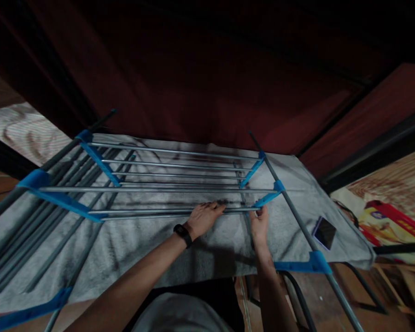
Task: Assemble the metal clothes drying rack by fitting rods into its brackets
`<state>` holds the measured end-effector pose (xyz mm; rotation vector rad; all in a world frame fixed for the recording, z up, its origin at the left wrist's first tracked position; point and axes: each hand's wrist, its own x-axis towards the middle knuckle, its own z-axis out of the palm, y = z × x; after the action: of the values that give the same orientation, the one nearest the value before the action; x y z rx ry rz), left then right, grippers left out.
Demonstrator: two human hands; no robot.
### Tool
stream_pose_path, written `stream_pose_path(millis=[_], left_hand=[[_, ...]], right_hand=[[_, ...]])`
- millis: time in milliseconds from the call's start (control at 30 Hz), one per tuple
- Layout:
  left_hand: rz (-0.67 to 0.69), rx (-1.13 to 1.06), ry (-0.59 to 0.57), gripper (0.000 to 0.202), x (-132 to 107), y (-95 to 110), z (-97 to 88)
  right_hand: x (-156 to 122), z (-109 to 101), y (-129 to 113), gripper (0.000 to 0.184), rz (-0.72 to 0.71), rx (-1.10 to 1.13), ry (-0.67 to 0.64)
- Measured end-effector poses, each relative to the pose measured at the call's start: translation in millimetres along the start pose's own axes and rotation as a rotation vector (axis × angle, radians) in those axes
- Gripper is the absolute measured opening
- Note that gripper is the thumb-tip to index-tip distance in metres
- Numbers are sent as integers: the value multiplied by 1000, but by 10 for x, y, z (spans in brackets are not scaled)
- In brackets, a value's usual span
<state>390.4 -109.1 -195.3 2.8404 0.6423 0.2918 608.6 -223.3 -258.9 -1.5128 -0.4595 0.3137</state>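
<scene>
A rack of grey metal tubes and blue plastic brackets stands over the cloth-covered table. My left hand (205, 216), with a black wristband, is closed over the thin metal rods (152, 212) on the near side of the rack. My right hand (260, 223) is closed around the right end of these near rods, just under a blue bracket (267, 199). Its fingertips are partly hidden behind the rod and the bracket. Farther back, several thin rods (179, 164) run between two other blue brackets (102, 163) (253, 170).
Several loose grey tubes (44, 221) lie at the left. A phone (324, 233) rests on the grey cloth (224, 244) at the right. Beyond it is a red and yellow package (383, 223). Lower blue brackets (302, 266) jut out near the front edge. Dark red fabric hangs behind.
</scene>
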Motion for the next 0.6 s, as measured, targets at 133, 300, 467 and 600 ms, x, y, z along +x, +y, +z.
stream_pose_path(millis=[133, 300, 467, 600], left_hand=[[15, 51, -8, 21, 43, 10, 0], [54, 60, -12, 23, 75, 11, 22], [54, 46, -21, 27, 66, -2, 2], [81, 35, -22, 31, 172, 86, 10]], right_hand=[[94, -2, 27, 34, -50, -4, -8], [155, -70, 88, 24, -73, -144, -45], [168, -82, 93, 23, -78, -188, -69], [149, -55, 63, 25, -76, -196, -43]])
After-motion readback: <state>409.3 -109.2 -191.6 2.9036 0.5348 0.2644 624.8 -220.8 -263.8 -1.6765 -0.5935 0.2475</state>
